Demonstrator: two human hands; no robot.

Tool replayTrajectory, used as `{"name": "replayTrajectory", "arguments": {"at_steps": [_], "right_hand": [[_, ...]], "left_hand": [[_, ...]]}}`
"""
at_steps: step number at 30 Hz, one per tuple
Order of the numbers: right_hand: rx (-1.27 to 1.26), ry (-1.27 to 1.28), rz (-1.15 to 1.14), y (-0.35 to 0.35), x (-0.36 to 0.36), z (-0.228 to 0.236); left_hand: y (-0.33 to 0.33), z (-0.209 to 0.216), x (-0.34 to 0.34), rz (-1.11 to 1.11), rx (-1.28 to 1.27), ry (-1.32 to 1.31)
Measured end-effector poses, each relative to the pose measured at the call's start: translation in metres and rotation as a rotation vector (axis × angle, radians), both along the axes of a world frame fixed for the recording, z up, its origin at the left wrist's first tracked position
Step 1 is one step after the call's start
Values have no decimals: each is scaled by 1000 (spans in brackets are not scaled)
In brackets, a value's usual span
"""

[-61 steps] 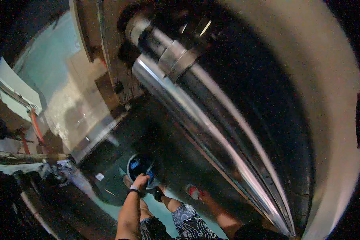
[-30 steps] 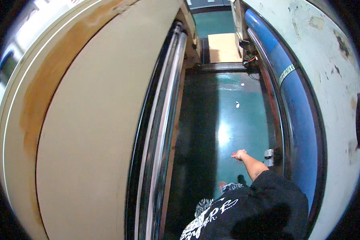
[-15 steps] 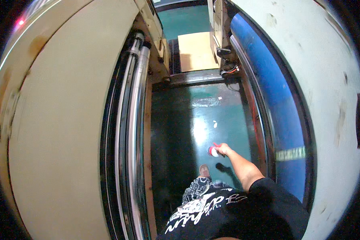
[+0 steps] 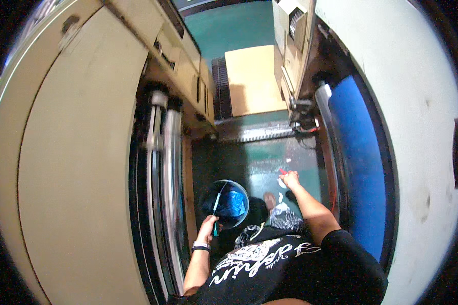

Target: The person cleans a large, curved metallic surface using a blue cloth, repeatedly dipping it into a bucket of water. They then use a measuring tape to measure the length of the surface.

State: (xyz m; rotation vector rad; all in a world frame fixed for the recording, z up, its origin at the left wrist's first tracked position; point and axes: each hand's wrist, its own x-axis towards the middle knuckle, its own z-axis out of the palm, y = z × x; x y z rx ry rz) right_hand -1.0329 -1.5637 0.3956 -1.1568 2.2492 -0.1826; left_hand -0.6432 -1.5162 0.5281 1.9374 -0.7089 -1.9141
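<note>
My left hand (image 4: 207,227) is closed at the near edge of a dark round bucket (image 4: 247,195), where its wire handle (image 4: 218,201) with a pale grip comes down to my fingers. A blue, shiny, crumpled-looking patch (image 4: 235,204) shows inside the bucket. Some small teal thing (image 4: 216,230) sticks out below the same hand; I cannot tell what it is. Ahead and to the right, my right hand (image 4: 291,179) is closed on a small red-and-white thing (image 4: 283,172), its red end past the fingers. Its exact kind is too small to make out.
On the left stand a beige machine panel (image 4: 81,127) and long metal rollers (image 4: 172,152). A blue roller (image 4: 359,152) runs along the right side. A tan board (image 4: 254,76) lies beyond a metal strip (image 4: 267,132). White scraps (image 4: 288,160) dot the green floor.
My left hand and the bucket have come into view at the lower left. My right hand, with the red-and-white thing, sits slightly farther up and right, and the whole view has shifted forward.
</note>
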Motion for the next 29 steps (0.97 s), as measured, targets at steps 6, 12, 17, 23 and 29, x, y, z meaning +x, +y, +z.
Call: {"name": "replayTrajectory", "arguments": {"at_steps": [6, 12, 17, 23, 29], "right_hand": [[-120, -182, -17, -190, -52, 24], [-614, -905, -487, -387, -76, 104], [-674, -825, -435, -505, -123, 201], [-603, -701, -415, -631, -169, 173], [-446, -610, -512, -807, -274, -64]], "left_hand": [[-228, 89, -98, 62, -180, 253], [-441, 125, -149, 50, -239, 518], [-581, 152, -221, 41, -269, 598], [-702, 136, -259, 140, -254, 562], [-867, 126, -323, 82, -354, 505]]}}
